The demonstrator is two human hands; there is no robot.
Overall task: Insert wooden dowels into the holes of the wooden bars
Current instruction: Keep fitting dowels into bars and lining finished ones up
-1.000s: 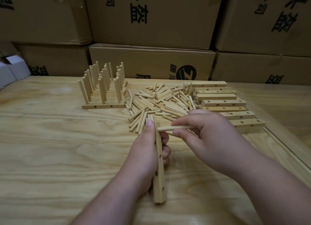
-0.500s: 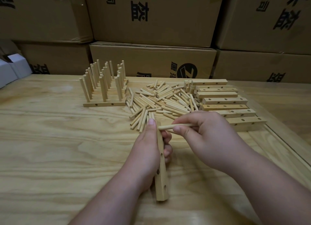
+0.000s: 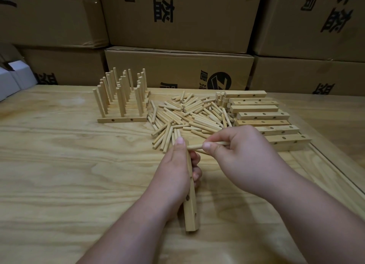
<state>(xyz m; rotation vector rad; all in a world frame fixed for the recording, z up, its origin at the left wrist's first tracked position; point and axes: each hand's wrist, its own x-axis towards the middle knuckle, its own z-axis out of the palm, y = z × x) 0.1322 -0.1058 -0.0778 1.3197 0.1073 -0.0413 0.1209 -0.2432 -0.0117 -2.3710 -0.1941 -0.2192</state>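
The wooden bar (image 3: 190, 200) stands on edge under my left hand (image 3: 173, 176), running from my wrist away toward my fingertips, its drilled face turned toward my right hand — that way the holes open sideways to meet the dowel. My left thumb lies along the top edge and the fingers curl round the far side, so the bar is clamped firmly and, I judge, won't roll when I push.

The dowel (image 3: 197, 146) lies level, pinched between thumb and fingers of my right hand (image 3: 243, 161), its free tip just at the far end of the bar beside my left thumbnail. Whether the tip has entered a hole I cannot tell; my thumb hides that spot. Both hands are closed on their pieces, neither loose.

Just beyond my hands is the loose dowel pile (image 3: 187, 115), near enough to pick from. Beyond my right hand lie the empty bars (image 3: 262, 115), stacked in steps; beyond my left stand the finished bars (image 3: 122, 103), dowels upright. Cardboard boxes (image 3: 177, 66) wall off the back of the table (image 3: 59, 174).
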